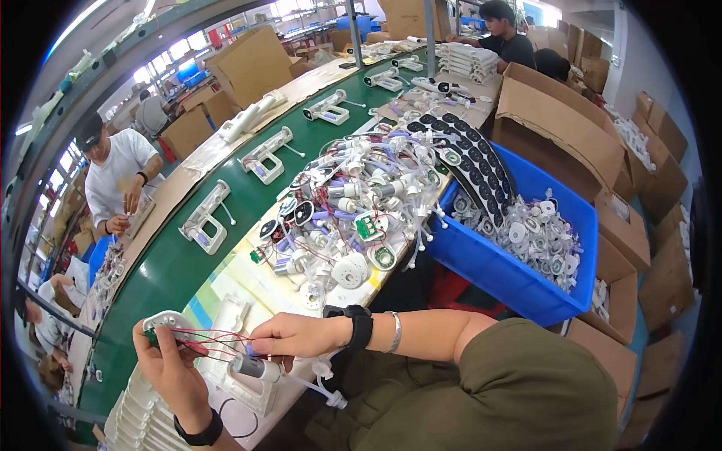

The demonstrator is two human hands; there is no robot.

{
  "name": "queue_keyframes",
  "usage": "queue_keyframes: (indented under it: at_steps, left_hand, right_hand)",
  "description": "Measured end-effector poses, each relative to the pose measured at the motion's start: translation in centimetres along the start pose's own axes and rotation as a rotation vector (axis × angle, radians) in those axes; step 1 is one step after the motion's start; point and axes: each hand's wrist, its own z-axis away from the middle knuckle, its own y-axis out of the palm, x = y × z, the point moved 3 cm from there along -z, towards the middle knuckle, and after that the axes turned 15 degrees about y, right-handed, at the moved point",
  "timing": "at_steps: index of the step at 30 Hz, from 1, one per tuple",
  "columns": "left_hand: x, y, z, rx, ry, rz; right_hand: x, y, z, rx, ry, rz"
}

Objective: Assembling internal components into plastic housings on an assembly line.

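Note:
My left hand [171, 372] is closed on a white oval cap [167, 321] with a green circuit board at its edge. Red wires [214, 338] run from it toward my right hand. My right hand [297, 335] pinches a small pump assembly near its purple part; its fingertips are partly hidden. The pump's grey and white cylinder [257, 367] hangs below those fingers, with clear tubing [325, 389] trailing off to the right. Under both hands lies a white open plastic housing half [252, 397]. A row of white ribbed-looking housings [139, 417] sits beside my left wrist.
A heap of pump assemblies [353, 192] covers the worktop ahead. White handled housings [207, 218] lie spaced along the green conveyor belt [169, 259]. At the right stand a blue bin [496, 282] of parts and cardboard boxes [556, 124]. A co-worker [124, 173] works across the belt.

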Motion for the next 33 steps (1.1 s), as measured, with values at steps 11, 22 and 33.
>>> queue_keyframes:
  at_steps: [11, 22, 33]
  left_hand:
    - [-1.5, 0.4, -0.3, 0.098, 0.117, -0.182]
    - [-4.2, 1.7, -0.7, 0.162, 0.179, -0.315]
    - [-6.2, 2.3, 0.0, 0.153, 0.174, -0.273]
  right_hand:
    - [2.0, -1.1, 0.0, -0.418, -0.479, 0.608]
    - [3.0, -1.8, 1.1, -0.158, -0.259, 0.225]
    - [3.7, -1.8, 2.8, -0.144, -0.371, 0.329]
